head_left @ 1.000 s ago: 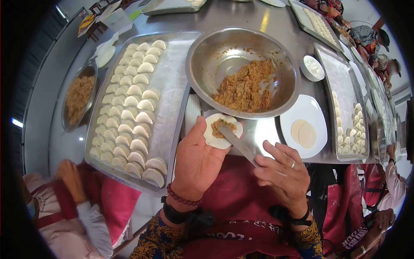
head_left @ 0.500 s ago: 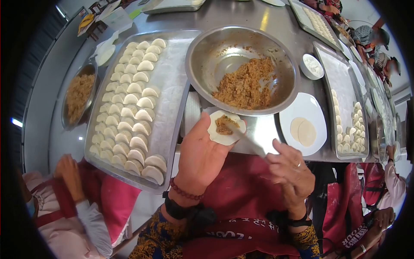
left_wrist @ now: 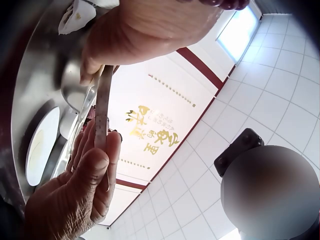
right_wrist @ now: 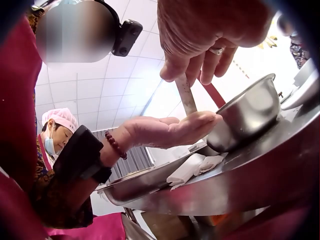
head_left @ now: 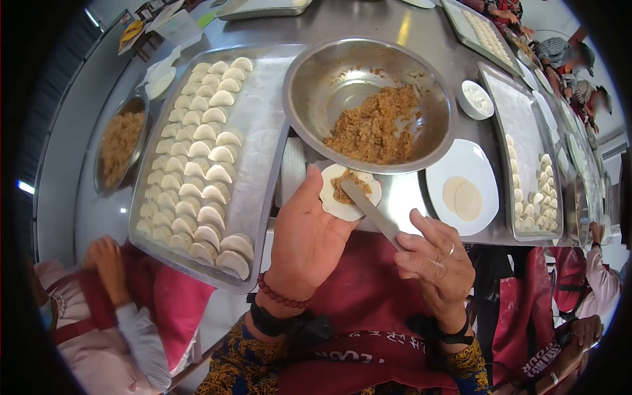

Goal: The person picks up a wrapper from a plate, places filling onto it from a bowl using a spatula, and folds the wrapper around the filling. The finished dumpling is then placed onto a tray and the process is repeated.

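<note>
My left hand [head_left: 308, 240] lies palm up, a round dough wrapper [head_left: 329, 205] resting on its fingers. Brown filling [head_left: 342, 191] sits in the middle of the wrapper. My right hand [head_left: 437, 263] pinches a flat metal spatula [head_left: 376, 217] between thumb and fingers, its tip on the filling. In the left wrist view the spatula [left_wrist: 102, 107] runs from the right hand [left_wrist: 75, 192] up to the left hand [left_wrist: 150, 30]. The right wrist view shows the left palm [right_wrist: 165, 132] under the spatula [right_wrist: 187, 97], the wrapper hidden there.
A steel bowl of filling [head_left: 375, 128] stands just beyond my hands. To the left is a tray [head_left: 263, 99] with rows of folded dumplings [head_left: 197, 151]. A plate [head_left: 484, 171] with wrappers [head_left: 468, 200], a white bowl [head_left: 475, 100] and another tray [head_left: 520, 118] are at right. People stand on both sides.
The left hand and wrapper have shifted slightly right and up. The filling looks more spread on the wrapper. The spatula moved across it, and the right hand went right, then partly back.
</note>
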Tool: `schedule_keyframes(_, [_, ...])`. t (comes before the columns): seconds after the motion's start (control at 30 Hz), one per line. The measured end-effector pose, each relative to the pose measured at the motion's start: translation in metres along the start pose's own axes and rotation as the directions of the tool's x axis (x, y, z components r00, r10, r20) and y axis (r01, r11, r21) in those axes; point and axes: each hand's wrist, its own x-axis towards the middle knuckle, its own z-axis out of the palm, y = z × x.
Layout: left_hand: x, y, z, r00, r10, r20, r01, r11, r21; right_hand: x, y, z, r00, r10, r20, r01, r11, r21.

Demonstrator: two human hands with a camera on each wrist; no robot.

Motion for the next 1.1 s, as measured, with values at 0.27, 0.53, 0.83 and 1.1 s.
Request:
schedule_keyframes(0.27, [-0.008, 0.001, -0.006, 0.998, -0.067, -0.013, 0.067, 0.997, -0.035, 0.000, -0.006, 0.002, 0.995, -0.085, 0.045, 0.088, 0.993, -0.073])
schedule_keyframes(0.53, [-0.012, 0.005, -0.013, 0.995, -0.069, -0.073, 0.064, 0.996, -0.064, -0.001, -0.009, -0.028, 0.996, -0.022, 0.083, 0.024, 0.999, -0.024])
schedule_keyframes(0.83, [0.007, 0.002, -0.008, 0.998, -0.067, 0.001, 0.067, 0.997, -0.050, 0.013, 0.015, -0.009, 0.983, 0.153, -0.100, -0.132, 0.973, 0.190])
schedule_keyframes(1.1, [0.001, -0.003, 0.004, 1.000, -0.010, 0.020, 0.009, 0.999, 0.054, 0.011, 0.004, 0.002, 0.995, -0.025, -0.099, 0.018, 0.998, -0.064])
